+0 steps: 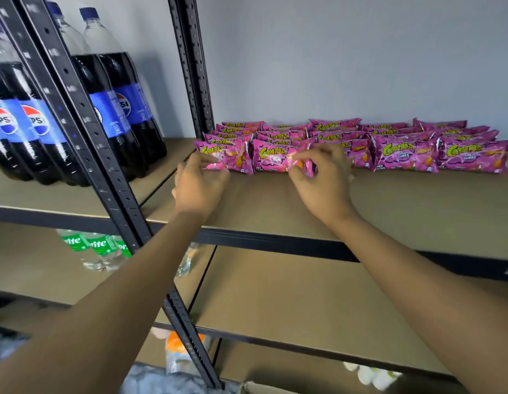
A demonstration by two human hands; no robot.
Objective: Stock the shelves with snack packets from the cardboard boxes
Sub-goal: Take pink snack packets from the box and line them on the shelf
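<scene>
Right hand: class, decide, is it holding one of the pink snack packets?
Yes, the right hand pinches the end of a front-row pink snack packet on the shelf.

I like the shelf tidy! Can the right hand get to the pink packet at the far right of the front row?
Probably yes. The right hand pinches a nearer packet now, but only bare shelf lies between it and the end packet.

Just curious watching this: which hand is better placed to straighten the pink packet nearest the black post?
Left, probably. The left hand touches the end packet, while the right hand pinches the neighbouring packet and would have to cross over.
</scene>
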